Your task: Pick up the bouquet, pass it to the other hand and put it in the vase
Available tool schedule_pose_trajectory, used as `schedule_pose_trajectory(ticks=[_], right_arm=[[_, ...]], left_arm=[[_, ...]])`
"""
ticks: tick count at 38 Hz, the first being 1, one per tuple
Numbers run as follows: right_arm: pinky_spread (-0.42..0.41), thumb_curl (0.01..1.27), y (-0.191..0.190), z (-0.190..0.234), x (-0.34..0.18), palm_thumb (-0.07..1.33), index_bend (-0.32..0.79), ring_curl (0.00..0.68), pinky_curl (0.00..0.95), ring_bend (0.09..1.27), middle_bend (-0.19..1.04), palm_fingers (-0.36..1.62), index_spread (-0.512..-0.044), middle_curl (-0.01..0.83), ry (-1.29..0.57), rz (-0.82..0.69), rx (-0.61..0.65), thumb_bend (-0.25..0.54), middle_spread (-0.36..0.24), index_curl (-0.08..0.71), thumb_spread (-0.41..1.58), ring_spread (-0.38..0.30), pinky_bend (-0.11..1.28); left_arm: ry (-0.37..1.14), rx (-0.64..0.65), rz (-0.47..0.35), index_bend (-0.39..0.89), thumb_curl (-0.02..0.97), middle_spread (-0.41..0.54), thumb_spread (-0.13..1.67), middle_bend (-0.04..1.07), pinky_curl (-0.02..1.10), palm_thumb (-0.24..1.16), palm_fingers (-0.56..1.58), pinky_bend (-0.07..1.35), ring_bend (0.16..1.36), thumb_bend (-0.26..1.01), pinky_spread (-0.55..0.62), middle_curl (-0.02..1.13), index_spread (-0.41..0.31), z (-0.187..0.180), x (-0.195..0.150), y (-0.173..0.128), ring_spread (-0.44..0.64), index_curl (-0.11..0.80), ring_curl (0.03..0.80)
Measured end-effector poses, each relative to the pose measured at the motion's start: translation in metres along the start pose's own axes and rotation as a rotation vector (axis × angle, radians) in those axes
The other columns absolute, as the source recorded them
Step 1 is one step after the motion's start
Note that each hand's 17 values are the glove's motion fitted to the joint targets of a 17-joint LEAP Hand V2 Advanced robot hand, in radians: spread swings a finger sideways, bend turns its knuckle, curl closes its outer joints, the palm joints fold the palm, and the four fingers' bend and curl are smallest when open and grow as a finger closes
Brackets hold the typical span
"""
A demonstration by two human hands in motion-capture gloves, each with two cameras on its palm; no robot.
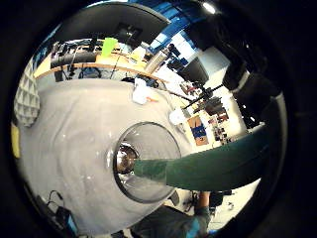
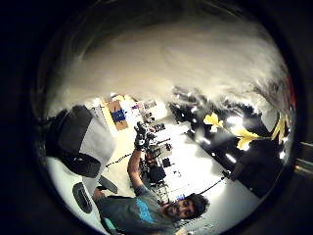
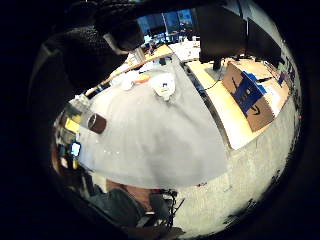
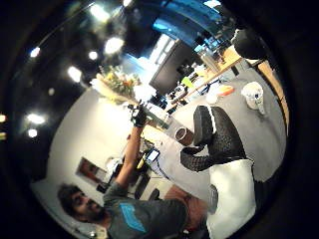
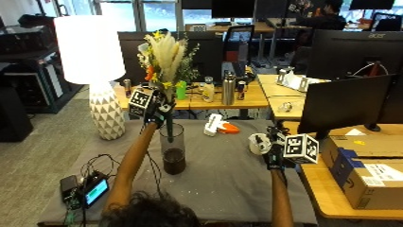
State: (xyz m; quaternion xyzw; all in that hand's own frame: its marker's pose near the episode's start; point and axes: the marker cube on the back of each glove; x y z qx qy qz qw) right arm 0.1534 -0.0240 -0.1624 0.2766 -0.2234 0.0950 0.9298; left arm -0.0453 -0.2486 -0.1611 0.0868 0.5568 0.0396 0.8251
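A: Starting at nine o'clock on the grey table (image 5: 233,170), there's a white lamp (image 5: 88,49) on a patterned base, and at seven o'clock a small device with a lit screen (image 5: 96,190).

B: Then the left hand (image 5: 153,106), raised high at about eleven o'clock from the table's centre. Its fingers are curled around the stems of the bouquet (image 5: 165,59), so it has hold of it.

A: And the bouquet stands upright, pampas plumes on top, orange and yellow blooms lower down. The green stem bundle (image 1: 208,166) points down into the mouth of the glass vase (image 5: 172,149).

B: The palm camera looks straight down at that: stem end over the vase rim (image 1: 148,198), dark stuff at the bottom of the vase. Whether the stems touch the glass, I can't tell.

A: Moving right, at one o'clock from the vase lies a white and orange object (image 5: 217,126), then a white tape roll (image 5: 257,143).

B: Just beside that roll, at three o'clock, the right hand (image 5: 275,151) hovers above the table. Fingers loosely bent, holding nothing.

A: Beyond the table edge, a cardboard box (image 5: 362,163) sits on the wooden desk.
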Motion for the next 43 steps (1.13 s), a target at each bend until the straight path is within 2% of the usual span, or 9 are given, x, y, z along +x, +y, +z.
schedule_pose_trajectory(ticks=[5,6,12,14,15,17,22,31,43], right_arm=[[0.344,0.50,0.003,-0.006,-0.003,0.79,0.17,0.326,0.352,0.20,0.18,0.67,-0.286,0.408,0.004,-0.010,0.011,-0.015,-0.001,0.415,1.19,0.133,0.43],[0.345,0.49,0.003,-0.008,-0.004,0.79,0.17,0.325,0.353,0.20,0.18,0.67,-0.286,0.407,0.005,-0.012,0.014,-0.015,-0.001,0.414,1.19,0.133,0.43],[0.351,0.49,0.005,-0.017,-0.006,0.79,0.17,0.328,0.351,0.19,0.17,0.67,-0.291,0.401,0.005,-0.012,0.030,-0.017,-0.001,0.411,1.19,0.134,0.41],[0.353,0.48,0.005,-0.018,-0.006,0.79,0.17,0.329,0.352,0.19,0.18,0.67,-0.291,0.399,0.000,-0.011,0.037,-0.016,-0.001,0.410,1.19,0.135,0.41],[0.353,0.48,0.005,-0.017,-0.005,0.79,0.17,0.330,0.351,0.19,0.17,0.67,-0.292,0.397,-0.003,-0.012,0.039,-0.015,0.003,0.410,1.19,0.135,0.40],[0.354,0.48,0.005,-0.016,-0.005,0.79,0.17,0.331,0.352,0.19,0.17,0.67,-0.292,0.395,-0.010,-0.014,0.042,-0.015,0.004,0.410,1.19,0.135,0.40],[0.354,0.47,0.008,-0.010,-0.007,0.79,0.17,0.333,0.352,0.19,0.17,0.66,-0.293,0.390,-0.012,-0.016,0.025,-0.016,0.002,0.410,1.19,0.136,0.39],[0.351,0.46,0.008,0.000,-0.016,0.80,0.17,0.334,0.354,0.19,0.17,0.66,-0.293,0.384,-0.018,-0.031,0.008,-0.016,0.004,0.410,1.19,0.137,0.37],[0.348,0.46,0.014,0.013,-0.035,0.81,0.18,0.331,0.360,0.19,0.17,0.65,-0.299,0.372,-0.027,-0.065,-0.016,-0.015,0.010,0.414,1.18,0.138,0.36]], left_arm=[[-0.003,0.001,0.006,0.14,0.244,-0.293,1.21,0.47,0.40,0.64,0.95,0.22,0.62,-0.01,-0.16,0.61,-0.227,0.009,-0.011,-0.005,-0.32,0.396,0.453],[-0.005,-0.001,0.005,0.17,0.244,-0.290,1.21,0.46,0.38,0.64,0.88,0.15,0.59,-0.01,-0.11,0.60,-0.227,0.009,-0.012,-0.005,-0.31,0.403,0.442],[-0.035,-0.044,-0.022,0.14,0.238,-0.274,1.22,0.44,0.35,0.64,0.84,0.14,0.58,-0.01,-0.02,0.60,-0.224,0.011,-0.002,0.006,-0.30,0.402,0.437],[-0.071,-0.068,-0.042,0.10,0.237,-0.267,1.22,0.42,0.35,0.64,0.81,0.17,0.60,-0.01,0.00,0.59,-0.215,0.009,-0.001,0.009,-0.30,0.385,0.440],[-0.095,-0.082,-0.048,-0.01,0.235,-0.247,1.21,0.36,0.37,0.63,0.66,0.23,0.61,-0.02,0.03,0.57,-0.200,0.007,-0.005,0.009,-0.28,0.345,0.439],[-0.146,-0.108,-0.066,-0.09,0.232,-0.207,1.19,0.31,0.41,0.61,0.47,0.33,0.64,-0.03,0.09,0.58,-0.178,0.002,-0.015,0.008,-0.23,0.299,0.466],[-0.230,-0.106,-0.113,-0.06,0.227,-0.055,1.08,0.20,0.43,0.52,0.19,0.46,0.68,-0.06,0.26,0.54,-0.112,-0.014,-0.024,0.022,-0.05,0.210,0.466],[-0.250,-0.038,-0.033,0.03,0.244,0.067,0.97,0.21,0.41,0.48,0.13,0.54,0.73,-0.04,0.40,0.46,-0.053,-0.055,-0.039,0.046,0.11,0.137,0.413],[-0.271,0.013,-0.003,0.07,0.261,0.106,0.91,0.25,0.39,0.48,0.11,0.55,0.76,-0.03,0.45,0.44,-0.032,-0.080,-0.029,0.092,0.18,0.120,0.389]])
